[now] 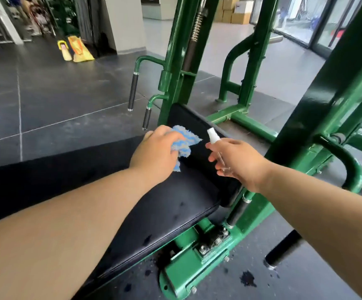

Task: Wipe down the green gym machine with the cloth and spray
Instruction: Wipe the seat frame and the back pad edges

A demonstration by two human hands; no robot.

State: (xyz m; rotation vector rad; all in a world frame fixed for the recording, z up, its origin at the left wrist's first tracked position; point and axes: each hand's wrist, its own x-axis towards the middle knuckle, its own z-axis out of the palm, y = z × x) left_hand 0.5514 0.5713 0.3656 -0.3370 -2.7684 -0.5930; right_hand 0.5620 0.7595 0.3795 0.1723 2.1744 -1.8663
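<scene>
Left hand is gripping the blue cloth over the black seat pad; right hand is clutching the spray bottle, risking overspray dripping onto flooring.

Your left forearm and your right forearm were both bare along all the length you could see, from the edges of the view up to the wrist, and your left hand and your right hand were uncovered as well.
</scene>
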